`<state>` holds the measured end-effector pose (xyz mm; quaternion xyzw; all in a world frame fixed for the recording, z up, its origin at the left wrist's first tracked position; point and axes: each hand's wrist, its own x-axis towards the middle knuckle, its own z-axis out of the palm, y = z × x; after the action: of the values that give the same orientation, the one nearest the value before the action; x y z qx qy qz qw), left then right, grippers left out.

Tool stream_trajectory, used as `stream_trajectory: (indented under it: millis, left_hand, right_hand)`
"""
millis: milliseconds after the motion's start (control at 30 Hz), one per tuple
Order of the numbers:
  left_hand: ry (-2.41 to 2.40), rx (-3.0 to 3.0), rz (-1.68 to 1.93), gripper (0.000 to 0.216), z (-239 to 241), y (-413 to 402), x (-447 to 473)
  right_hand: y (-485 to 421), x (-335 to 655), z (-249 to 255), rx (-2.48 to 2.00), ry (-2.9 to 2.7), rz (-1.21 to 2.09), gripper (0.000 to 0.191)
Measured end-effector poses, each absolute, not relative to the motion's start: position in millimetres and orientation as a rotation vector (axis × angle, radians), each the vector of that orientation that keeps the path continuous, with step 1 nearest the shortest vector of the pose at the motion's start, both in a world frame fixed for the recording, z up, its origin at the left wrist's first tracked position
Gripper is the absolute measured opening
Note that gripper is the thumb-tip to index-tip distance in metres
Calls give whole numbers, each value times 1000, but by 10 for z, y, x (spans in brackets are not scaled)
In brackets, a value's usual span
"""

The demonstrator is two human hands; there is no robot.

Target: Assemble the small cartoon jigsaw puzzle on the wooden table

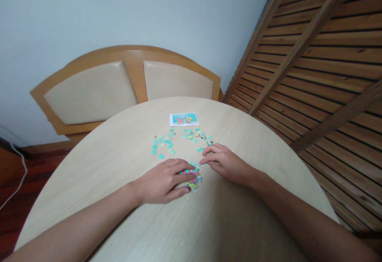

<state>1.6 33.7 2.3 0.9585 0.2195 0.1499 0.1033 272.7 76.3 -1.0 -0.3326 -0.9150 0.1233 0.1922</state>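
Note:
A partly joined jigsaw puzzle (193,173) in pink, teal and yellow lies on the table near its middle. My left hand (167,180) rests flat with fingers spread over the left side of it, covering part of the picture. Just right of the joined part is my right hand (225,161), thumb and forefinger apart, fingertips close to its upper right corner. I see nothing held in it. Loose jigsaw pieces lie beyond the hands in two groups, a left group (161,141) and a right group (197,135), mostly teal.
A small reference picture (185,119) with cartoon figures lies behind the loose pieces. The round wooden table (98,166) carries everything. A padded bench back (135,53) stands at the far edge, and a slatted wooden screen (313,55) leans along the right.

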Motion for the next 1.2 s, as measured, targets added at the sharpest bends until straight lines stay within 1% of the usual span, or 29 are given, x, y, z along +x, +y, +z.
stream_trajectory:
  millis: [133,300,400,533,700,967,1200]
  left_hand:
    - [644,2829,433,38,27,334,19]
    - [624,2830,455,38,24,341,20]
    - [603,2834,475,38,24,345,23]
    - [583,2836,465,39,20,347,28]
    - [560,2840,455,39,15,354,27]
    - [563,2834,456,38,14,352,25]
    - [585,2838,426,39,18,351,23]
  right_hand:
    - [776,2742,-18,-975,-2539,310,27]
    - [763,2753,20,-1149,-2487,275,11]
    - [752,2741,32,-1179,-2474,288,14]
    - [752,2714,-5,-1147,-2443,345,9]
    - [761,2704,-74,-1138,-2404,406,9]
    - [748,2712,-90,-1200,-2389,420,15]
    - [737,2695,-55,-1204,-2375,446,16]
